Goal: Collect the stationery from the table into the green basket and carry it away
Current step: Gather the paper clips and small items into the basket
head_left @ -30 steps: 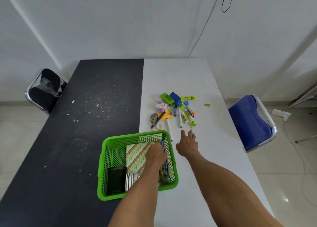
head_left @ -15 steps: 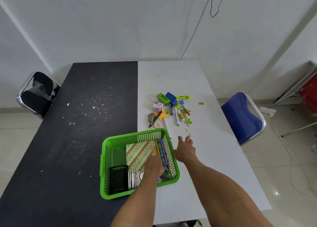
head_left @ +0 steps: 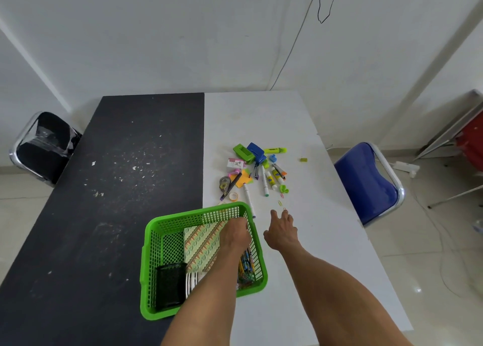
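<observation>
Inside the green basket (head_left: 143,272), left hand (head_left: 234,234) has moved to its far rim, grip hidden; right hand (head_left: 281,230) stays spread.

Half-black, half-white table (head_left: 261,115), green basket (head_left: 146,251) near its front, loose stationery pile (head_left: 257,169) on the white half

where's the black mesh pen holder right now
In the head view, the black mesh pen holder sits in the near left corner of the green plastic basket, just left of the patterned notebook.
</observation>
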`<act>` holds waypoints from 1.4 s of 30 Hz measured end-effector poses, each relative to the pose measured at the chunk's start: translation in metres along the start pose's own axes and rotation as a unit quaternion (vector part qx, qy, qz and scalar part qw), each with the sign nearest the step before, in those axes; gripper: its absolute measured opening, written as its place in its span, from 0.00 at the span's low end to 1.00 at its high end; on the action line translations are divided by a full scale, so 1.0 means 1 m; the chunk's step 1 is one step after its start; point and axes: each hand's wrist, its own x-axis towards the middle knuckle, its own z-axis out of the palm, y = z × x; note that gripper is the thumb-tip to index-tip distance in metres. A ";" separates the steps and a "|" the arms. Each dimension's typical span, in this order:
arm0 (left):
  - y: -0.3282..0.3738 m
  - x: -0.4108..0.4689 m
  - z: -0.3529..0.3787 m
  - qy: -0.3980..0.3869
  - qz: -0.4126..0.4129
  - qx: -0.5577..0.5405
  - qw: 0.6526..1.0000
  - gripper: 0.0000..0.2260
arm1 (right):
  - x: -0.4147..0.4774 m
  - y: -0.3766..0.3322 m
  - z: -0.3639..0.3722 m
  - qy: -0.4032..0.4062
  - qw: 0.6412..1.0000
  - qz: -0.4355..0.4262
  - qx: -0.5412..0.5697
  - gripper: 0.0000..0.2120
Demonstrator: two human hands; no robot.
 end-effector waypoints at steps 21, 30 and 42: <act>0.116 0.119 0.086 -0.072 -0.004 0.011 0.997 0.12 | 0.122 0.118 -0.031 -0.055 0.998 0.040 -0.013 0.30; 0.124 0.129 0.110 -0.058 -0.041 0.008 0.997 0.10 | 0.145 0.132 -0.027 -0.076 0.997 0.022 -0.009 0.30; 0.131 0.128 0.119 -0.047 -0.093 -0.006 0.995 0.08 | 0.144 0.143 -0.024 -0.083 0.996 0.017 -0.004 0.30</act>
